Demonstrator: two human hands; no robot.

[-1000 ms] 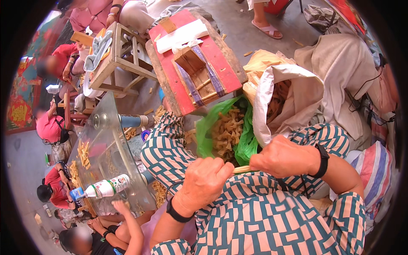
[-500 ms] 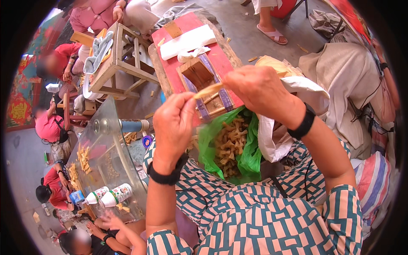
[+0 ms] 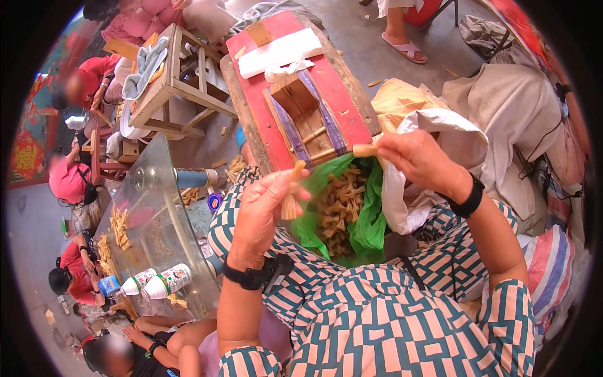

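My left hand [image 3: 264, 207] is closed on a tan twisted strip piece [image 3: 293, 195], held upright at the left. My right hand [image 3: 414, 160] pinches another short tan piece [image 3: 364, 150] level with the lower edge of a red board [image 3: 251, 103]. The board carries a wooden frame [image 3: 294, 95] with purple bands and a white strip [image 3: 279, 49]. Below and between my hands, an open green plastic bag [image 3: 370, 229] holds several tan bundled pieces [image 3: 337, 210]. A white sack [image 3: 405, 217] stands right beside it, partly behind my right hand.
A glass-topped table [image 3: 147, 207] with bottles [image 3: 166, 281] and tan pieces is at the left, below a wooden stool [image 3: 157, 110]. Several co-workers [image 3: 78, 182] sit along the left. Beige cloth [image 3: 496, 119] and a striped bag [image 3: 543, 270] lie at the right. A sandaled foot [image 3: 405, 50] is at the top.
A second ago my hands held one piece between them at my lap; they rose over the board, then moved apart and lower, each now holding a piece.
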